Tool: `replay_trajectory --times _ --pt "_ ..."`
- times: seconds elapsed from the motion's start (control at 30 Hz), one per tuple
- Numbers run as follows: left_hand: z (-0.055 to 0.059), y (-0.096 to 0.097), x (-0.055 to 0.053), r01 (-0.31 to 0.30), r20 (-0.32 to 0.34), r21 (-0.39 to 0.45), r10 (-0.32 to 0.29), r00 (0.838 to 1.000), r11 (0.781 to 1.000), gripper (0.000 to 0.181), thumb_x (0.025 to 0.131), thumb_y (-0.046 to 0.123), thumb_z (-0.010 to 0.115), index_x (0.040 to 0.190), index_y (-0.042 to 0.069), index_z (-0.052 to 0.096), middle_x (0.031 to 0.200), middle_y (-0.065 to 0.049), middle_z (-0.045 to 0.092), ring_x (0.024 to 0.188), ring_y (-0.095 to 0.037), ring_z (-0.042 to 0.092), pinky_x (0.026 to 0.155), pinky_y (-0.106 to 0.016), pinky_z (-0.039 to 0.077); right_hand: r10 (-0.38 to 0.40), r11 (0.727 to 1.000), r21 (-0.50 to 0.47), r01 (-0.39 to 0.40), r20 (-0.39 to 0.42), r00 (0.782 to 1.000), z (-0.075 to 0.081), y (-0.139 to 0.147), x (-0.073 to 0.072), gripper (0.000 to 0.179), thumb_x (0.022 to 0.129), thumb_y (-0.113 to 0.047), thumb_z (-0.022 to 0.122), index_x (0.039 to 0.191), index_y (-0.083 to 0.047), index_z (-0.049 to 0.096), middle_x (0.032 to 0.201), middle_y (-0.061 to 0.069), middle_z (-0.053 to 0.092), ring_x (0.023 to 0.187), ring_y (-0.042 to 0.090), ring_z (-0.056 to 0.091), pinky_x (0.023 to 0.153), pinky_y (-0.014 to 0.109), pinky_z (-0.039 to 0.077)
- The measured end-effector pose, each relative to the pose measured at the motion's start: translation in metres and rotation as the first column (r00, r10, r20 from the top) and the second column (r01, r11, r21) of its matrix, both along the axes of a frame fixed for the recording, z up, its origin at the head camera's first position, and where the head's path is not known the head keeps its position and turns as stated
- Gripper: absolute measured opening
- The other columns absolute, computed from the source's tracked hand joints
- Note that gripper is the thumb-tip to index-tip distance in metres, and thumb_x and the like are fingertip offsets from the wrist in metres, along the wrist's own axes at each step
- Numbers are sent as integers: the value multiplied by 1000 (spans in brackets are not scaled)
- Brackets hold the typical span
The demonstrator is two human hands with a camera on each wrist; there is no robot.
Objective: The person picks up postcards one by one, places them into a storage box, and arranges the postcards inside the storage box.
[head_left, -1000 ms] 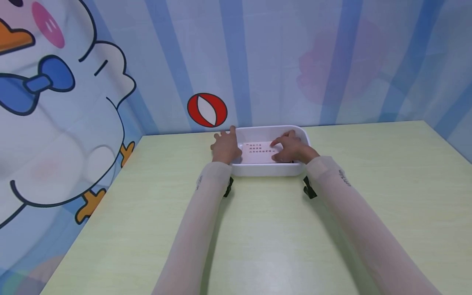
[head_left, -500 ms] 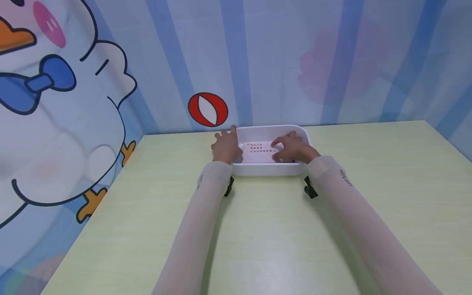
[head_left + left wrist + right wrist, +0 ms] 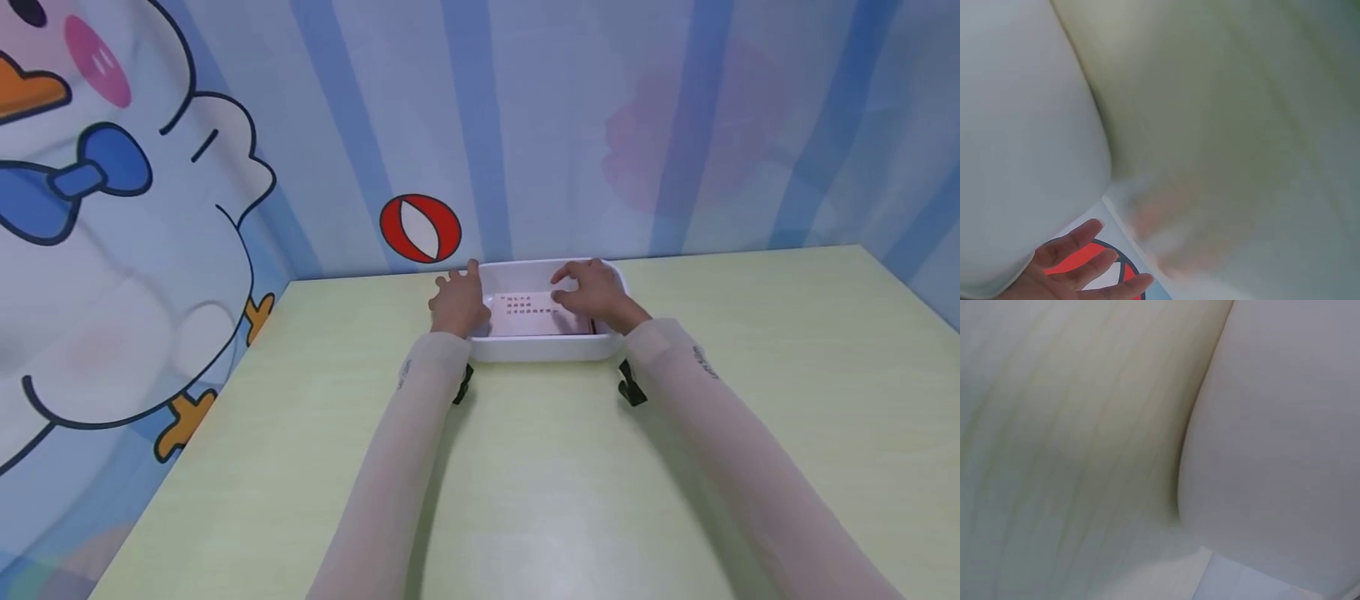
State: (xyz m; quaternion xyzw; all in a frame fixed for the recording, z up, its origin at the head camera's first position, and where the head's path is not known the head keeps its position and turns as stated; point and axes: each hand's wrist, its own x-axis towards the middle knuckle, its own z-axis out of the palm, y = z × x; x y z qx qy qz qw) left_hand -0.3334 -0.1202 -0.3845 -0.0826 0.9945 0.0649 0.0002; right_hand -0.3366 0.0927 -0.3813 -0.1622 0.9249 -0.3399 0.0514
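A white plastic tray (image 3: 543, 350) stands at the back of the table against the backdrop. In it lies a flat, pale pink rectangular item (image 3: 525, 323) printed with lines of red characters. A dark edge shows at its right end; whether it is a book, box or card I cannot tell. My left hand (image 3: 459, 302) rests over the tray's left rim, thumb inside, fingers outside. In the left wrist view those fingers (image 3: 1088, 272) are spread and nearly straight beside the tray wall. My right hand (image 3: 596, 292) hovers over the item's right end, thumb and forefinger apart, holding nothing.
The pale wooden table (image 3: 525, 475) stretches in front of the tray and to both sides. Behind it hangs a blue striped backdrop (image 3: 555, 125) with a cartoon bird and a red-and-white ball. Black straps (image 3: 632, 385) hang below the sleeves.
My right hand has risen off the pink item, where its thumb and forefinger were touching the right part. My left hand keeps its place on the rim. The view has tilted slightly.
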Motion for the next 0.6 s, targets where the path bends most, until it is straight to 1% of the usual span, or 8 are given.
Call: replay_trajectory --times 0.13,0.27,0.37,0.47,0.53,0.6 --pt "-4 -2 -2 -7 -4 -26 7 1000 1000 82 89 25 72 155 16 25 144 -19 47 130 -37 46 95 -59 53 -31 998 -60 28 -36 999 -2 -2 -1 34 97 -24 53 126 -7 59 138 25 44 126 38 43 108 53 39" --pt "-7 -3 0 -2 1 -50 2 1000 999 79 89 26 71 153 15 27 142 -20 49 129 -38 47 99 -62 50 -95 984 -156 89 -30 995 -5 -4 -3 33 98 -22 52 125 -3 58 135 24 44 125 37 47 109 51 42" --pt "-6 -4 3 -1 25 -30 2 1000 1000 77 90 26 68 153 14 26 143 -20 48 128 -38 46 101 -62 47 -146 966 -217 138 -21 989 -4 -7 -3 33 99 -23 52 125 -3 57 135 22 45 126 36 49 109 50 44" --pt "-6 -8 5 -4 42 5 3 999 1000 75 91 27 64 154 13 25 144 -19 47 128 -38 45 104 -61 45 -170 952 -265 154 -38 985 -1 -9 -1 32 100 -23 50 124 -3 57 134 21 47 125 36 52 104 49 48" --pt "-7 -12 4 -6 57 27 4 998 1000 74 92 28 61 155 13 24 145 -19 45 130 -38 43 107 -62 42 -181 942 -297 159 -47 982 1 -11 0 32 101 -24 49 124 -3 57 134 20 47 125 36 52 102 49 50" --pt "-7 -18 2 -5 74 26 3 997 1000 73 94 31 57 156 13 22 148 -19 42 134 -40 40 111 -63 38 -193 933 -319 166 -56 980 4 -12 0 31 101 -24 49 123 -3 57 134 20 46 126 36 52 102 49 51"
